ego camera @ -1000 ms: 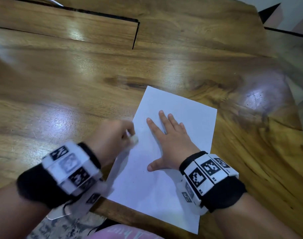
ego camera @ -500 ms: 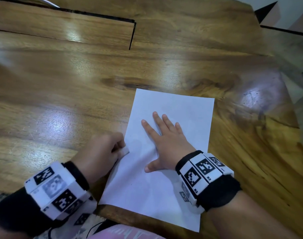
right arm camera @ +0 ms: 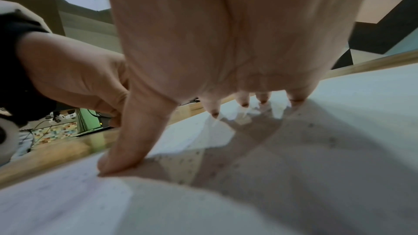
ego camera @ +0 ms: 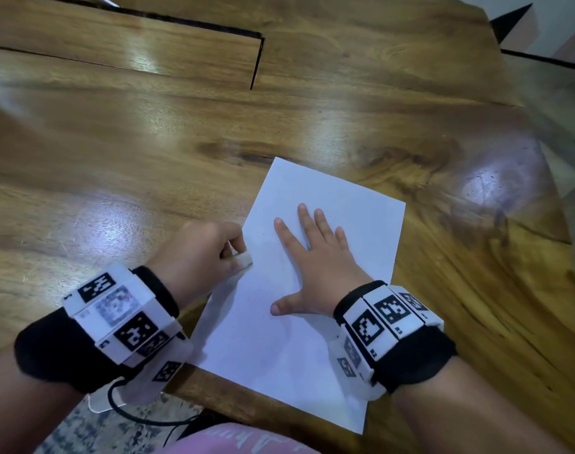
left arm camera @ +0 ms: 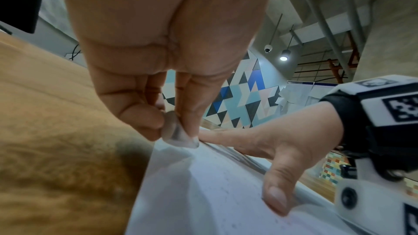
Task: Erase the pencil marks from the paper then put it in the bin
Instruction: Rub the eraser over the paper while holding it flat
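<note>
Glossy brown wood table (ego camera: 122, 165), seam running across the far part. Left hand (ego camera: 202, 253) is curled, pinching a small white eraser (ego camera: 243, 259) at the paper's left edge. White paper (ego camera: 342, 204) lies near the front edge, right hand (ego camera: 319, 267) pressing flat on it, fingers spread.

The left hand (ego camera: 202, 253) curls over most of the eraser (ego camera: 243, 259); only its tip shows. Beneath the flat right hand (ego camera: 319, 273), part of the paper (ego camera: 279, 348) is covered. Pencil marks are too faint to read.
</note>
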`<state>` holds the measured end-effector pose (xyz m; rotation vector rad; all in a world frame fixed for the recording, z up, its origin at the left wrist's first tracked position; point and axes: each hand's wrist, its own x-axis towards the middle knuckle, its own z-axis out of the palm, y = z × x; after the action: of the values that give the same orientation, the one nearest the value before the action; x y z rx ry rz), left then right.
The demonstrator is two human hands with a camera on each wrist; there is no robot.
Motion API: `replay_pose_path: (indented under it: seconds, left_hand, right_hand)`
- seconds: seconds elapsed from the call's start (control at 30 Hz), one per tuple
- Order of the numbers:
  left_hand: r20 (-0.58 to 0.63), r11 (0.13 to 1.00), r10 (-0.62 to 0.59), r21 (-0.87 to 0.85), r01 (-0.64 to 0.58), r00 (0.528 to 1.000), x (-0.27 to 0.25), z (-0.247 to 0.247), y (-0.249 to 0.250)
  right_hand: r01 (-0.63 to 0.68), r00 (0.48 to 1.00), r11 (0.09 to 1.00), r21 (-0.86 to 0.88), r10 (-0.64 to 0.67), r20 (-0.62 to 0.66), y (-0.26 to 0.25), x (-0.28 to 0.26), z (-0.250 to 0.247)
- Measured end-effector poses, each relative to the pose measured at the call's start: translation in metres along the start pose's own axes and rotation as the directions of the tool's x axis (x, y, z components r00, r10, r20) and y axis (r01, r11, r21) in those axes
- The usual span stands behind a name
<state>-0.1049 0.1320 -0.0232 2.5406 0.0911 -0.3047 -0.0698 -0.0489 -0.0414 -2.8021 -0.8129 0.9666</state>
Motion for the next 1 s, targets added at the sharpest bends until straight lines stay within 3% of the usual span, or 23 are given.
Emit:
replay_pose_path:
  seconds: [0.2, 0.33, 0.47, 0.57, 0.7, 0.8, 0.9, 1.0]
  left_hand:
    - [-0.062, 1.000, -0.016, 0.024, 0.018, 0.998, 0.006, 0.007, 0.001]
    - [-0.090, 0.994, 0.091, 0.073, -0.084, 0.992, -0.016, 0.014, -0.005]
    - [0.080, 0.995, 0.101, -0.008, -0.100, 0.992, -0.060, 0.015, -0.017]
    - [0.161, 0.998, 0.066, -0.012, -0.065, 0.985, -0.053, 0.007, -0.016]
    - [-0.002, 0.999, 0.038, 0.023, -0.038, 0.999, 0.001, 0.002, 0.000]
    - [-0.040, 0.999, 0.040, 0.034, -0.038, 0.998, 0.016, 0.006, 0.000]
    - [-0.038, 0.989, 0.148, 0.015, -0.147, 0.988, -0.016, 0.013, -0.017]
    - [0.092, 0.987, 0.160, -0.035, -0.157, 0.983, -0.054, 0.013, -0.031]
  right_hand:
    - [0.009, 1.000, 0.999, -0.033, -0.009, 0.003, 0.002, -0.003, 0.002]
    - [0.000, 1.000, 0.998, -0.058, 0.001, 0.018, 0.001, -0.003, 0.002]
    - [-0.004, 0.999, 0.997, -0.072, 0.006, 0.031, 0.001, -0.003, 0.002]
    - [-0.002, 1.000, 0.998, -0.069, 0.004, 0.029, 0.000, -0.003, 0.001]
    - [-0.001, 1.000, 0.998, -0.058, 0.002, 0.015, 0.001, -0.002, 0.003]
    - [-0.002, 1.000, 0.999, -0.054, 0.003, 0.018, 0.000, -0.002, 0.003]
    - [-0.003, 1.000, 0.998, -0.056, 0.004, 0.018, 0.001, -0.002, 0.003]
    - [-0.001, 1.000, 0.998, -0.059, 0.003, 0.027, 0.001, -0.001, 0.003]
